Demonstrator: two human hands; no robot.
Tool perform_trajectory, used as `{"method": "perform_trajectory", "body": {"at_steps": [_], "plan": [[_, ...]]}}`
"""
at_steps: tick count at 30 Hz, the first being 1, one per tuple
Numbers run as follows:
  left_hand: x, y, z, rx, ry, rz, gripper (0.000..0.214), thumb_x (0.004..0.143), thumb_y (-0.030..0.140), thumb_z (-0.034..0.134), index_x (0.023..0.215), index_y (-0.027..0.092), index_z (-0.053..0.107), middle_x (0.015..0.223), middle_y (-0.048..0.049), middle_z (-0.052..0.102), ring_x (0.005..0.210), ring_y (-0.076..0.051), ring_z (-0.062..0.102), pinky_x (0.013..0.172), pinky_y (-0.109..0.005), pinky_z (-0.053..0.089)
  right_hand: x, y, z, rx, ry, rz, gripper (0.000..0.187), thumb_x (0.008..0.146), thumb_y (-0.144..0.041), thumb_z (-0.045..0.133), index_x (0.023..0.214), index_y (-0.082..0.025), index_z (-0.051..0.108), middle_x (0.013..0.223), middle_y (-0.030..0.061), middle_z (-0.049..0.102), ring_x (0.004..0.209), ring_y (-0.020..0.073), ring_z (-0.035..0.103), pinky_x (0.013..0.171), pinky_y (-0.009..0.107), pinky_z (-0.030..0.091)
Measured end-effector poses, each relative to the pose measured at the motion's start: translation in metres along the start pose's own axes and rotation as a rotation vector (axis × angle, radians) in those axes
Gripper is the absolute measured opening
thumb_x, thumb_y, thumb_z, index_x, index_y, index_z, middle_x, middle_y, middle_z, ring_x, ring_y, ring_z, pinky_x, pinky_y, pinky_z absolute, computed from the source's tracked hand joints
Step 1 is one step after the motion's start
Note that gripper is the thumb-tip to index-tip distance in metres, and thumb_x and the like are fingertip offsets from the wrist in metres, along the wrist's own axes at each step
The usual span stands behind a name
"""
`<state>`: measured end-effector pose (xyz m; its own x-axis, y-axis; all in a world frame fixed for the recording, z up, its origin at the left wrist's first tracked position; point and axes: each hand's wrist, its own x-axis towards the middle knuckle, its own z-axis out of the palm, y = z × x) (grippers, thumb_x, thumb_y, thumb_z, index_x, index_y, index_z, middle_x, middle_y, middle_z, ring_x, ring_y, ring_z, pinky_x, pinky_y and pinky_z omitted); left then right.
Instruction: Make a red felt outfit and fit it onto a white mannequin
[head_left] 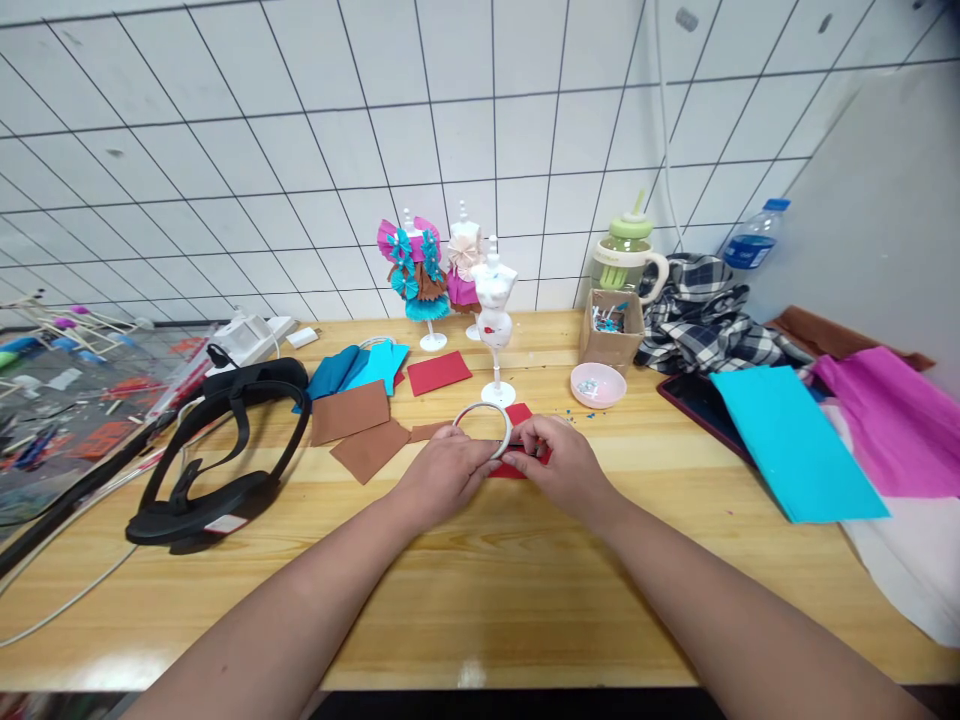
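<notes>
My left hand (450, 470) is closed around the lower edge of a thin white ring (507, 432) that looks like a roll of tape, held upright just above the table. Close beside it, my right hand (562, 458) pinches at a small piece of red paper (519, 411); the fingers cover much of that piece. Behind the hands stands a white mini dress form (495, 292) with a small red mark at its waist. Two more dress forms stand farther back, one in a pink, teal and brown paper outfit (414, 262), the other in a pale and magenta outfit (466, 270).
Left are brown sheets (349, 412), blue sheets (337, 368), a red sheet (439, 373) and a black headset (217, 460). Right are a pink bowl (598, 386), a cardboard box (611, 345), a green-lidded jug (626, 250), plaid cloth (697, 310) and a turquoise sheet (799, 440).
</notes>
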<state>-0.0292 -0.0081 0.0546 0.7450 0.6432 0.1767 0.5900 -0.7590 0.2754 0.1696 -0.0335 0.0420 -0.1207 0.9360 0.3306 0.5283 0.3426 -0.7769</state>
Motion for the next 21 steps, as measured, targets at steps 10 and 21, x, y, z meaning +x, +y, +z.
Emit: {"method": "perform_trajectory", "body": {"at_steps": [10,21], "plan": [[-0.0018,-0.0033,0.0008,0.014,0.010,0.018,0.028,0.098,0.029,0.037,0.112,0.023,0.061,0.079,-0.0025,0.068,0.072,-0.018,0.058,0.082,-0.036,0.036,-0.0031,-0.0010,0.0030,0.075,0.044,0.035,0.028,0.083,-0.029,0.064,0.110,-0.024,0.066,0.098,0.0040,0.072,0.081,0.0175,0.066,0.069,0.030,0.052],[-0.0020,-0.0014,-0.0017,0.104,0.001,0.063,0.025,0.098,0.026,0.037,0.102,0.023,0.062,0.073,-0.0014,0.065,0.070,-0.017,0.057,0.077,-0.033,0.034,-0.0012,-0.0002,0.0021,0.144,0.102,0.030,0.026,0.080,-0.024,0.064,0.106,-0.022,0.064,0.086,0.0017,0.069,0.071,0.0151,0.061,0.066,0.029,0.050]]}}
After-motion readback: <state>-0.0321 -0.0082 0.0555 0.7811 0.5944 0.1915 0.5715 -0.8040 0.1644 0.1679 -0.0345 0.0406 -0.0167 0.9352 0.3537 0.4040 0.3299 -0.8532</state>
